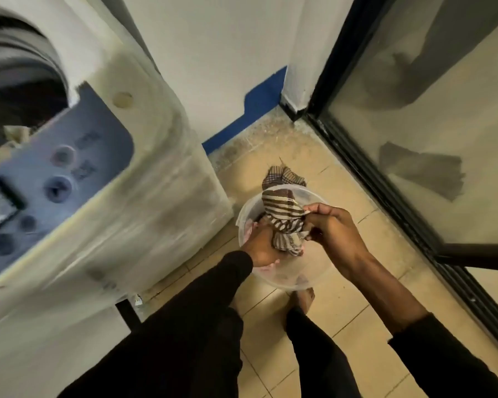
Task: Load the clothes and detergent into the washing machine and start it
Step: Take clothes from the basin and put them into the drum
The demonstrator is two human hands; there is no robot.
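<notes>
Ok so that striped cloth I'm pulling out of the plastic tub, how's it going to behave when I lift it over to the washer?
The striped cloth looks floppy: it bunches and folds where the right hand and left hand grip it, so loose ends will probably dangle. It seems light, since fingertips alone hold it. The translucent tub also looks light, so it may shift if the cloth snags.

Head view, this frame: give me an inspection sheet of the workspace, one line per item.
Surface: beige tiled floor, dusty along the wall.
Job's things: striped cloth bunched over a clear plastic tub on the floor; top-loading washing machine at left, drum open, control panel blurred.
Clutter: scrap by the machine's foot, too small to identify.
Hands: left hand reaches into the tub and grips the cloth; right hand pinches the cloth.
Cables: nothing seen.
Surroundings: white wall, blue skirting, black-framed glass door.
</notes>
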